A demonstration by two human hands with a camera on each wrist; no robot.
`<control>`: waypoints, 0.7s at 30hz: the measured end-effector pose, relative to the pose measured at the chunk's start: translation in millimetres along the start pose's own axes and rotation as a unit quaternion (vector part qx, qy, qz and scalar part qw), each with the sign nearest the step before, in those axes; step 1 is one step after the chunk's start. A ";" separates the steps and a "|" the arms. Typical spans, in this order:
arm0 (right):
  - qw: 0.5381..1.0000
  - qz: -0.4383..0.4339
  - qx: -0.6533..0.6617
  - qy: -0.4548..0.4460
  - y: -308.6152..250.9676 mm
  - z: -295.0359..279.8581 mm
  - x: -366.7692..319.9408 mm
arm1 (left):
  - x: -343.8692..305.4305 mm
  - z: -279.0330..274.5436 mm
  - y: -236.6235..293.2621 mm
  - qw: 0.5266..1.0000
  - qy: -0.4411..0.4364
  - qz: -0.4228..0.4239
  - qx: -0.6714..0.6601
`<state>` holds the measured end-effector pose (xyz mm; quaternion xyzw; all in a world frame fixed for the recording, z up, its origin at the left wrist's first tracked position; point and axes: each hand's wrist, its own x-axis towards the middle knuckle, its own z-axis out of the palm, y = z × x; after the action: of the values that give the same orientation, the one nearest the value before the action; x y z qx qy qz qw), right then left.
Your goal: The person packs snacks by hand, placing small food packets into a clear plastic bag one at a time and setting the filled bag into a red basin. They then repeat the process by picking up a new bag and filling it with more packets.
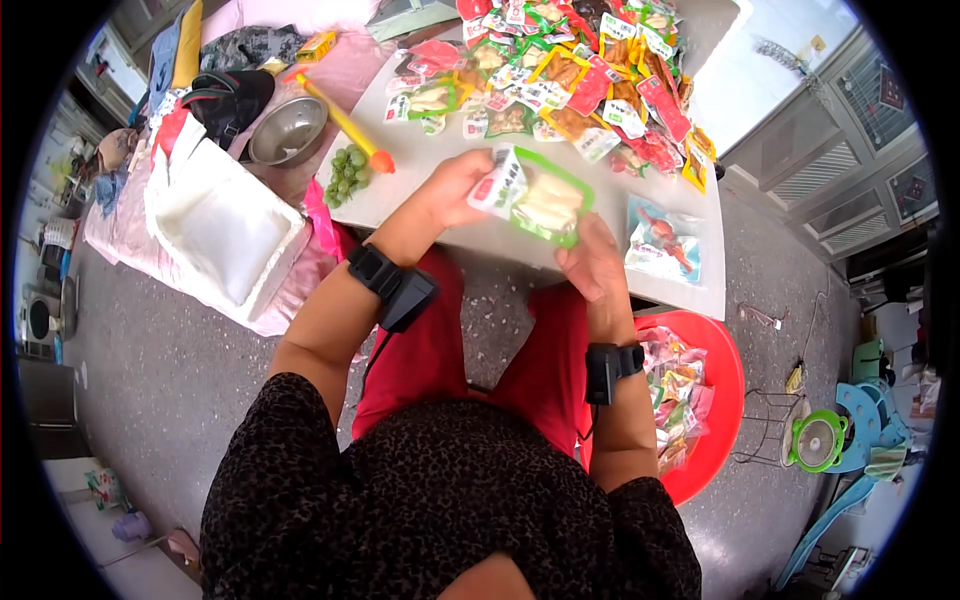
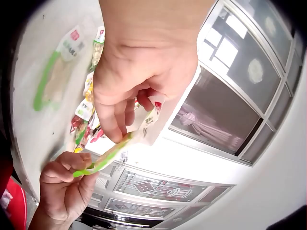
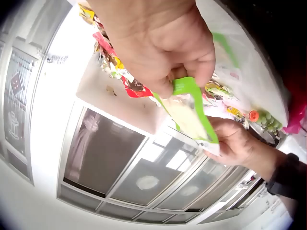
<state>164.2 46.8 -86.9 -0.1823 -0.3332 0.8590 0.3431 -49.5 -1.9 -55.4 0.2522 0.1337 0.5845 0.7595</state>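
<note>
A green-edged snack packet (image 1: pixel 548 203) with a white printed end and pale, finger-like pieces inside is held up over the near side of the table. My left hand (image 1: pixel 458 188) pinches it by the white end. At the opposite, green end my right hand (image 1: pixel 597 262) grips a corner between thumb and fingers, as the right wrist view shows with the packet (image 3: pixel 184 115) slanting down from that hand. In the left wrist view the packet (image 2: pixel 115 148) appears nearly edge-on, stretched between both hands.
A heap of mixed snack packets (image 1: pixel 560 70) covers the back of the white table (image 1: pixel 420 150). Grapes (image 1: pixel 347 175) and a yellow stick (image 1: pixel 340 120) lie left; a clear packet (image 1: pixel 663 240) lies right. A red tub (image 1: pixel 728 400) of packets stands below; a white foam box (image 1: pixel 225 240) sits left.
</note>
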 end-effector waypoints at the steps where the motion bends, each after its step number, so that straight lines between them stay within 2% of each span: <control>1: 1.000 0.000 0.012 0.009 -3.7 5.8 -7.6 | 2.1 -3.5 -6.1 1.000 0.008 -0.005 -0.003; 5: 0.999 -0.025 -0.009 0.019 -6.0 1.9 -25.4 | 13.6 -8.5 -32.4 1.000 0.008 -0.010 0.010; 7: 0.997 -0.058 0.009 0.054 -7.1 -11.0 -32.5 | 20.9 -11.7 -42.0 0.999 0.011 0.006 0.041; 8: 0.994 -0.075 0.017 0.072 -7.0 -19.9 -35.4 | 17.9 -3.5 -47.5 0.986 0.141 0.060 0.068; 9: 0.991 -0.099 0.008 0.092 -6.5 -33.4 -38.1 | 19.1 -5.3 -52.5 0.947 0.199 0.048 0.249; 10: 0.986 -0.124 -0.002 0.112 -8.0 -40.2 -40.8 | 20.5 -7.4 -57.6 0.872 0.248 0.033 0.421; 11: 0.980 -0.149 -0.012 0.131 -7.9 -45.1 -42.7 | 22.0 -9.0 -62.1 0.764 0.287 0.018 0.578; 12: 0.969 -0.157 -0.005 0.192 -8.6 -48.8 -45.4 | 21.2 -9.5 -69.6 0.637 0.236 0.072 0.730; 15: 0.957 -0.182 0.004 0.227 -5.3 -67.9 -52.6 | 17.9 -10.2 -104.4 0.482 0.236 0.042 0.843; 21: 0.932 -0.220 -0.137 0.254 10.9 -69.4 -56.7 | 20.4 -2.8 -113.4 0.485 0.233 -0.005 0.843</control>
<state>236.4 31.6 -139.1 -0.3615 -0.3812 0.6333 0.5683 48.0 -3.3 -117.0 0.6259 0.7357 0.2251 0.1275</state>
